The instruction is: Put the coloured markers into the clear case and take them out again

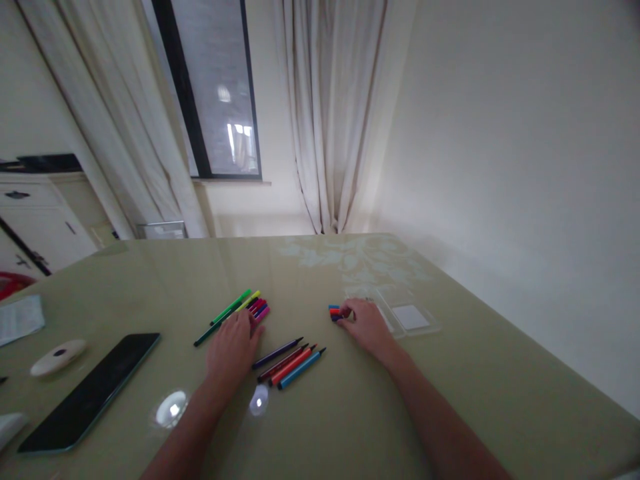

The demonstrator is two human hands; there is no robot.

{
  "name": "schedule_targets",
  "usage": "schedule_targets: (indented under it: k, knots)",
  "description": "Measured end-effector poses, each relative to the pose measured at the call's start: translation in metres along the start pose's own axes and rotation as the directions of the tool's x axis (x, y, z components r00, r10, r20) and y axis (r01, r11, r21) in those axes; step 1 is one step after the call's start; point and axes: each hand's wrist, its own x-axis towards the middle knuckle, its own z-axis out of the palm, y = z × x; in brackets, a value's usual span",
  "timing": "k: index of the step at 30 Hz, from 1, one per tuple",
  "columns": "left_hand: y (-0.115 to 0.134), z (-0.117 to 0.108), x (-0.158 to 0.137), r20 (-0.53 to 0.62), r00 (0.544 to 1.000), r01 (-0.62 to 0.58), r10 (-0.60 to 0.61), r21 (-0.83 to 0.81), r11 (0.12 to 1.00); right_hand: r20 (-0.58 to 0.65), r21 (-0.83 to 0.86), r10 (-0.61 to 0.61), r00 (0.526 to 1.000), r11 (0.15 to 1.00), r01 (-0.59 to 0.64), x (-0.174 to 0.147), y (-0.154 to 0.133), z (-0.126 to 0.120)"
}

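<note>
My left hand lies on a bunch of capped felt-tip pens, its fingers curled over them and the thumb to the right. A green pen, a yellow one and several pink and dark ones stick out around the fingers. Nearer me lie uncapped felt-tip pens, tips pointing up and right: purple, dark red, red and blue. My right hand pinches at a small group of pen caps, blue, red and dark, lying side by side. Its fingertips partly hide them.
Behind my right hand lies an open clear plastic case with a white card in it. At the left are a black tablet, a white oval device and paper. The table meets a wall on the right.
</note>
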Motion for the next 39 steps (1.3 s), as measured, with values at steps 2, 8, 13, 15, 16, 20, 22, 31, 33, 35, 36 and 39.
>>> schedule_targets:
  k: [2, 8, 13, 15, 16, 20, 22, 31, 33, 35, 36, 39]
  knots:
    - [0.000, 0.001, 0.000, 0.004, 1.000, 0.010, -0.010, 0.006, 1.000, -0.019, -0.030, 0.003, 1.000, 1.000, -0.004, 0.000, -0.002, 0.002]
    - [-0.003, 0.004, 0.003, -0.016, 0.999, -0.042, 0.042, -0.034, 0.999, -0.059, -0.070, -0.004, 0.998, 0.998, 0.000, -0.001, -0.014, 0.000]
    - [0.002, 0.008, 0.004, 0.012, 0.983, -0.179, 0.182, -0.135, 0.975, -0.074, 0.040, -0.091, 0.993, 0.995, 0.094, -0.007, -0.033, 0.005]
    - [0.010, 0.007, 0.002, -0.001, 0.976, -0.216, 0.218, -0.164, 0.963, -0.076, 0.131, -0.138, 0.988, 0.981, 0.147, -0.011, -0.043, 0.009]
    - [0.015, 0.005, 0.001, -0.014, 0.970, -0.240, 0.242, -0.186, 0.953, -0.073, 0.187, -0.161, 0.984, 0.967, 0.173, -0.013, -0.048, 0.011]
    - [0.036, -0.002, -0.008, -0.002, 0.945, -0.309, 0.327, -0.339, 0.889, -0.050, 0.382, -0.261, 0.964, 0.887, 0.260, -0.019, -0.061, 0.012]
    - [0.043, -0.003, -0.012, 0.028, 0.945, -0.284, 0.325, -0.420, 0.862, -0.059, 0.432, -0.260, 0.964, 0.864, 0.259, -0.020, -0.064, 0.008]
    - [0.057, -0.011, -0.025, 0.107, 0.936, -0.301, 0.336, -0.253, 0.920, -0.054, 0.531, -0.263, 0.963, 0.809, 0.251, -0.021, -0.075, 0.002]
    - [0.060, -0.015, -0.025, 0.140, 0.948, -0.260, 0.287, -0.186, 0.948, -0.074, 0.535, -0.283, 0.956, 0.798, 0.278, -0.021, -0.077, 0.001]
    - [0.059, -0.019, -0.023, 0.157, 0.958, -0.218, 0.241, -0.154, 0.964, -0.116, 0.539, -0.290, 0.950, 0.785, 0.306, -0.019, -0.074, -0.003]
    - [0.056, -0.020, -0.021, 0.157, 0.965, -0.189, 0.211, -0.146, 0.971, -0.155, 0.544, -0.269, 0.950, 0.780, 0.310, -0.018, -0.070, -0.007]
    - [0.042, -0.020, -0.013, 0.113, 0.987, -0.095, 0.111, -0.139, 0.986, -0.289, 0.606, -0.091, 0.953, 0.754, 0.255, -0.010, -0.050, -0.020]
